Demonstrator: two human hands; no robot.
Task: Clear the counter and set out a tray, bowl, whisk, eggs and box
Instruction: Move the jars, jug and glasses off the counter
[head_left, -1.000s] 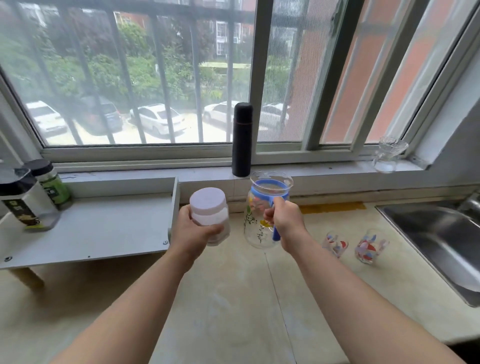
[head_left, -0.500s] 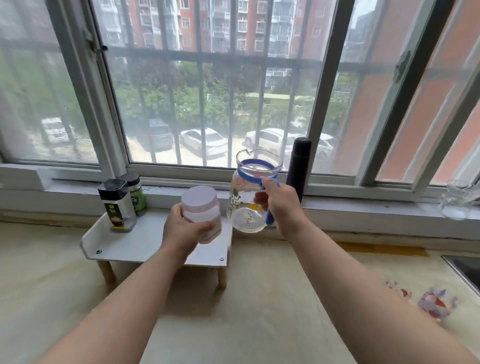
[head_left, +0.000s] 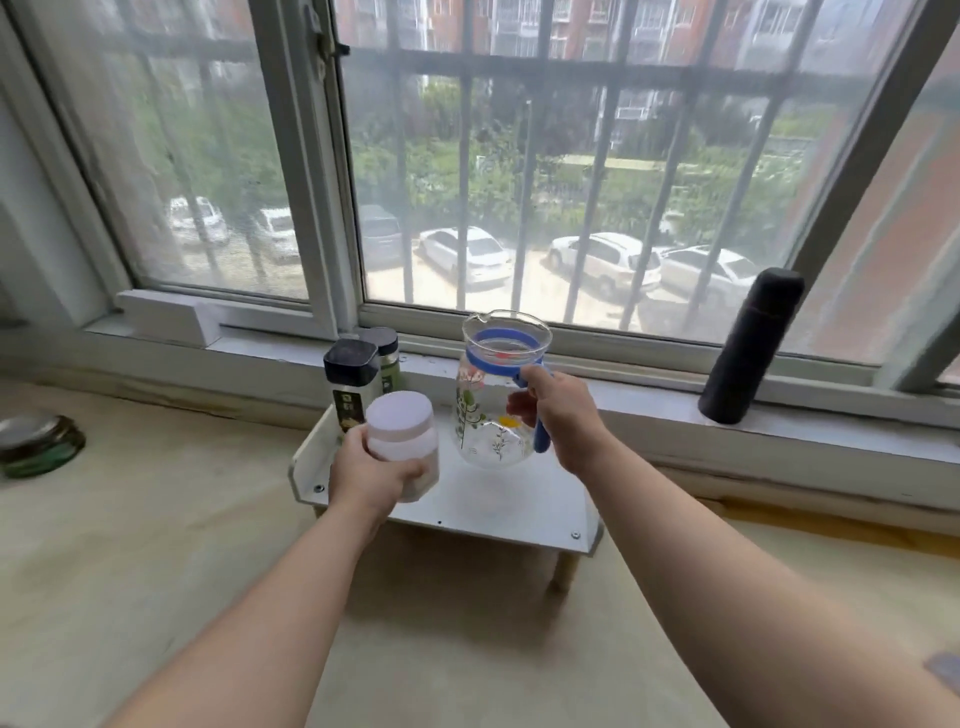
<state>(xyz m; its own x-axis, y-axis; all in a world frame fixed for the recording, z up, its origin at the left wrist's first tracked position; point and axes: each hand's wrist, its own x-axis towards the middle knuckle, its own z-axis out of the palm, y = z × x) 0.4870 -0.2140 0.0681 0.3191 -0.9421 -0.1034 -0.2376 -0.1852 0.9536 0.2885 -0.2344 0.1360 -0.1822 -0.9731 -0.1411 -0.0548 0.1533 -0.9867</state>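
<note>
The left hand (head_left: 371, 475) has its fingers wrapped round a white jar (head_left: 400, 421), holding it upright over the near left part of a small white shelf (head_left: 519, 499) that stands on the bench (head_left: 156, 545) under the window. The right hand (head_left: 563, 415) has its fingers clenched round the blue handle of a glass jug (head_left: 483, 415), which hangs above the middle of the shelf and seems clear of it. Two dark-capped canisters (head_left: 350, 374) stand at the shelf's far left corner, just behind the jar. A black flask (head_left: 748, 343) stands on the sill, far right.

No tray, bowl, whisk, eggs or box is in view, so this looks like the clearing stage.

Jar and jug are close together, so lowering both at once could knock them against each other. The jar could also bump the canisters. If the jug is set too near the shelf's near edge, it could tip off onto the bench.
</note>
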